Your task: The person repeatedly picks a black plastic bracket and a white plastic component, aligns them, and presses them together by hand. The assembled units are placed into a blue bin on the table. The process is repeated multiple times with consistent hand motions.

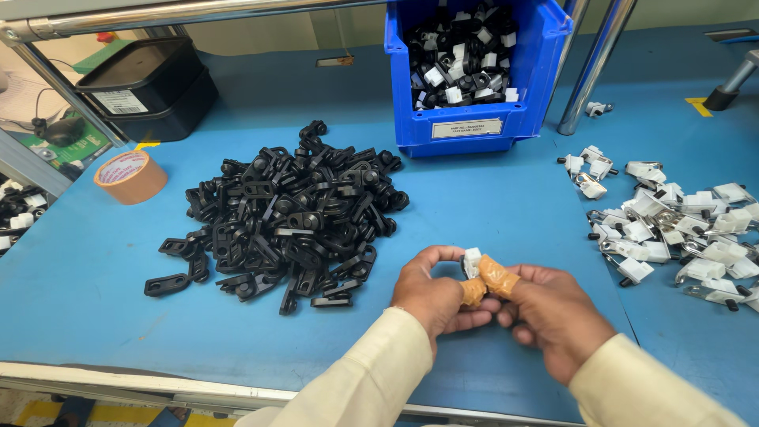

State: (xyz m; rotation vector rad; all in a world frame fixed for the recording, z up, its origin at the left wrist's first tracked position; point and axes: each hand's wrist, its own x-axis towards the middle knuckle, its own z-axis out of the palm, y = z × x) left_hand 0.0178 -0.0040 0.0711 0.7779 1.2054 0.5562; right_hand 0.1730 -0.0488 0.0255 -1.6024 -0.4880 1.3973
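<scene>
Both of my hands meet near the front edge of the blue table (95, 316). My left hand (433, 294) and my right hand (545, 310) together pinch a small white and black plastic part (471, 261) between the fingertips. Brown tape wraps my right thumb and a left fingertip. A large heap of black plastic brackets (292, 217) lies just left of my hands. To the right lies a spread of white parts with metal clips (672, 229).
A blue bin (474, 119) holding black and white parts stands at the back centre. A roll of brown tape (130, 175) and stacked black trays (146, 91) are at the back left. Metal frame poles (593, 67) rise at the back right.
</scene>
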